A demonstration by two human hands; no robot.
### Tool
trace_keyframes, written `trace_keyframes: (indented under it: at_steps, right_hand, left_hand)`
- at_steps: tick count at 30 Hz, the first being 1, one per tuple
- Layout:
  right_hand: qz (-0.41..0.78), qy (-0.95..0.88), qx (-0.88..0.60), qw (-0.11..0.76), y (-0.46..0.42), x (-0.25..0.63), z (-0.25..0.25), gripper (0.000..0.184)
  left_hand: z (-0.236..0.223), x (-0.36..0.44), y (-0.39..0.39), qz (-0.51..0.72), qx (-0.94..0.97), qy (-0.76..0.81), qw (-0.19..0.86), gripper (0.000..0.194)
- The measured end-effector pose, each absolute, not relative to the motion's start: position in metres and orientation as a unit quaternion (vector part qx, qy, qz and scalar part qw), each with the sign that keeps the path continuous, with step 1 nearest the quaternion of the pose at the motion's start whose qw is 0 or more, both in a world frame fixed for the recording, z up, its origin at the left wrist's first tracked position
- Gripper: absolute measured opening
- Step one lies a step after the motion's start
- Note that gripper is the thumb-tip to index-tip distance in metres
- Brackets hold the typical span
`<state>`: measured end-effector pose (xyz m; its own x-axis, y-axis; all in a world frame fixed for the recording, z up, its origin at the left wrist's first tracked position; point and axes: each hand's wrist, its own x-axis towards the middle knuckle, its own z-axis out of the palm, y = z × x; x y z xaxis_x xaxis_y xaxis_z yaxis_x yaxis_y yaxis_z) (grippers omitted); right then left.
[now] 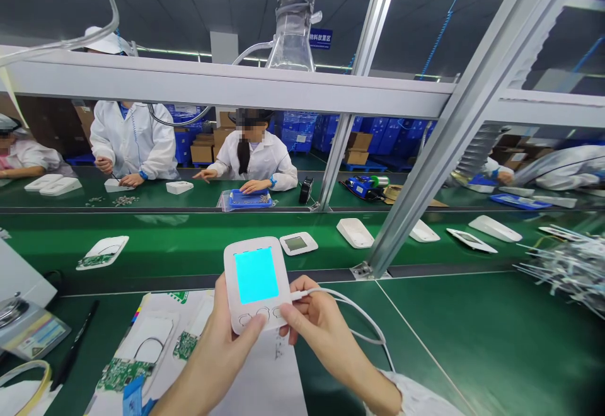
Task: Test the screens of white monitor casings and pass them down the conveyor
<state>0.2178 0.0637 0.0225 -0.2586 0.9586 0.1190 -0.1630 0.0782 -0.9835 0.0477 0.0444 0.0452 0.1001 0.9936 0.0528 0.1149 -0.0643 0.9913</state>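
Observation:
I hold a white handheld device (256, 282) with a lit cyan screen upright above the green bench. My left hand (225, 346) grips its lower left edge, thumb resting on the buttons below the screen. My right hand (316, 324) is closed on the device's lower right side, pinching the plug of a white cable (362, 321) that runs from the device down to the right.
White paper (265, 378) with green circuit boards (123, 372) and an open shell lies under my hands. A black pen (75, 346) and a scale (19, 315) sit left. The conveyor (198, 242) carries white shells. Co-workers in white coats (258, 157) work opposite. A slanted metal post (425, 170) stands right.

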Motion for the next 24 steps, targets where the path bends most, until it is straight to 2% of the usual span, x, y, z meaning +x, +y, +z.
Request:
trace_keyframes:
  at_steps: [11,15,18,24]
  right_hand:
    - [0.573,-0.553,-0.357,0.488,0.063,0.218,0.021,0.04]
    - [0.563,-0.552,-0.358,0.5,0.063,0.218,0.023,0.04]
    - [0.563,-0.558,-0.355,0.497,0.064,0.218,0.023,0.041]
    - [0.562,-0.562,-0.36,0.489,0.063,0.219,0.021,0.04]
  left_hand:
    - [0.042,0.04,0.048,0.417,0.585,0.497,0.486,0.056]
    - [0.043,0.033,0.047,0.38,0.607,0.439,0.543,0.068]
    - [0.044,0.031,0.046,0.384,0.607,0.434,0.543,0.074]
    - [0.043,0.031,0.047,0.384,0.626,0.439,0.517,0.068]
